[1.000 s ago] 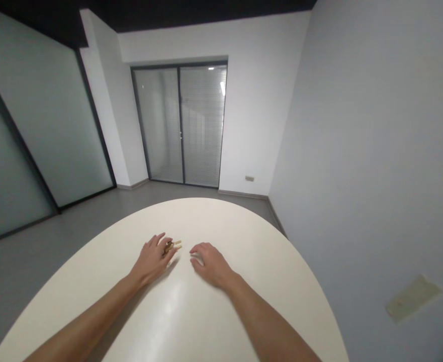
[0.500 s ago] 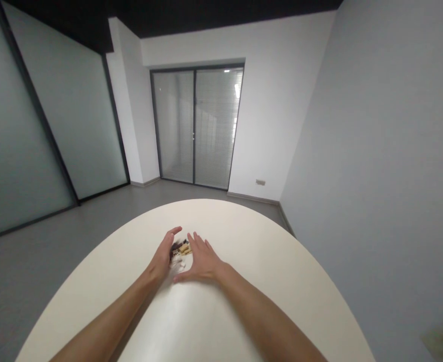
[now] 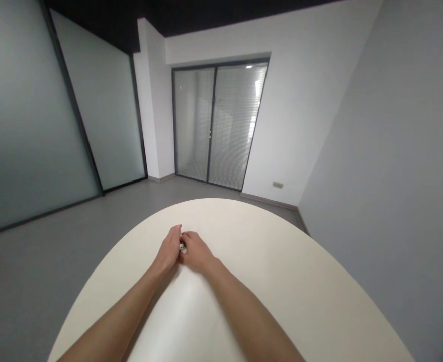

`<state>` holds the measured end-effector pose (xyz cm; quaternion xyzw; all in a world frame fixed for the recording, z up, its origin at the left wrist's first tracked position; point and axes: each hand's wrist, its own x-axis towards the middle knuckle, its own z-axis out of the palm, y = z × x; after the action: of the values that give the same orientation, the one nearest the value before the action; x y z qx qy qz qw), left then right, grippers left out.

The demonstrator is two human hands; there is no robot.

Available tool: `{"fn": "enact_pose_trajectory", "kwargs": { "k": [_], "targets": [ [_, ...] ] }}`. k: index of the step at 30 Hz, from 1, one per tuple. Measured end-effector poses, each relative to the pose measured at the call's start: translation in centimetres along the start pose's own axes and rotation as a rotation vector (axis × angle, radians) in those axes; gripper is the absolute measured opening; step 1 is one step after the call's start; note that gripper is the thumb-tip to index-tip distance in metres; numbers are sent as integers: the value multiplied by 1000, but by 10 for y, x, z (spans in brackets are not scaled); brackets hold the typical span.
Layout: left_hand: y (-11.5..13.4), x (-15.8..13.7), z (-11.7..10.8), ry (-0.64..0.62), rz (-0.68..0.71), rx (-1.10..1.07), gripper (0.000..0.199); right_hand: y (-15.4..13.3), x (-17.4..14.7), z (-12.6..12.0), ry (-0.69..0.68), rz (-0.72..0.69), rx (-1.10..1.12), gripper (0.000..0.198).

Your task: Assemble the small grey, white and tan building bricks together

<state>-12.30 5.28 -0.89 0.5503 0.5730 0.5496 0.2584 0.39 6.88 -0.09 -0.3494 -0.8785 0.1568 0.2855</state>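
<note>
On the pale table (image 3: 221,216), my two hands meet around a heap of small mixed pieces (image 3: 182,247), of which only a dark and white bit shows between them. My left hand (image 3: 169,249) is cupped on edge along the heap's left side, fingers held together. From the right, my right hand (image 3: 195,253) curls its fingers and thumb over the pieces, close against the left hand. Most of the heap is hidden by the hands, so I cannot make out what kind of pieces they are.
The table has a rounded far edge. Beyond it lie a grey floor (image 3: 138,201), a glass door with blinds (image 3: 229,125), frosted glass panels (image 3: 100,115) on the left and a plain wall (image 3: 394,151) on the right. A socket plate (image 3: 277,184) sits low on the wall.
My right hand was spread open beside the heap; its fingers have curled in and it has moved against my left hand. Tan, dark and white pieces that showed are now mostly covered. The view turned slightly left.
</note>
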Motion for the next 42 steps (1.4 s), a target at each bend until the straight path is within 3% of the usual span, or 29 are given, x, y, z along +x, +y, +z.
{"fn": "enact_pose_trajectory", "kwargs": {
  "k": [7, 10, 13, 17, 20, 22, 25, 28, 30, 33, 35, 42],
  "targets": [
    [11, -5, -14, -4, -1, 147, 56, -9, 26, 23, -59, -43, -22, 39],
    [10, -5, -15, -3, 9, 178, 55, -10, 25, 21, -51, -88, 9, 45],
    [6, -4, -15, -13, 47, 210, 53, -8, 15, 11, 29, -34, 129, 60],
    [1, -6, -11, -74, 160, 436, 52, 12, -12, -16, 55, 73, 246, 56],
    [3, -15, 2, -87, 346, 662, 45, 44, -49, -50, 49, 157, 139, 50],
    [11, -25, 15, -171, 512, 722, 40, 68, -79, -76, 61, 224, -4, 46],
    [28, -37, 36, -401, 751, 708, 34, 92, -121, -109, 42, 311, -152, 47],
    [44, -37, 58, -575, 843, 695, 32, 96, -146, -124, 21, 385, -254, 51],
    [49, -34, 74, -585, 811, 710, 27, 90, -151, -125, 22, 417, -295, 52],
    [51, -34, 98, -474, 618, 666, 29, 78, -152, -120, 32, 466, -339, 56],
    [48, -41, 108, -466, 528, 660, 34, 72, -153, -116, 5, 463, -343, 63],
    [43, -58, 98, -469, 418, 793, 44, 60, -158, -115, -89, 492, -295, 73]
  ]
}}
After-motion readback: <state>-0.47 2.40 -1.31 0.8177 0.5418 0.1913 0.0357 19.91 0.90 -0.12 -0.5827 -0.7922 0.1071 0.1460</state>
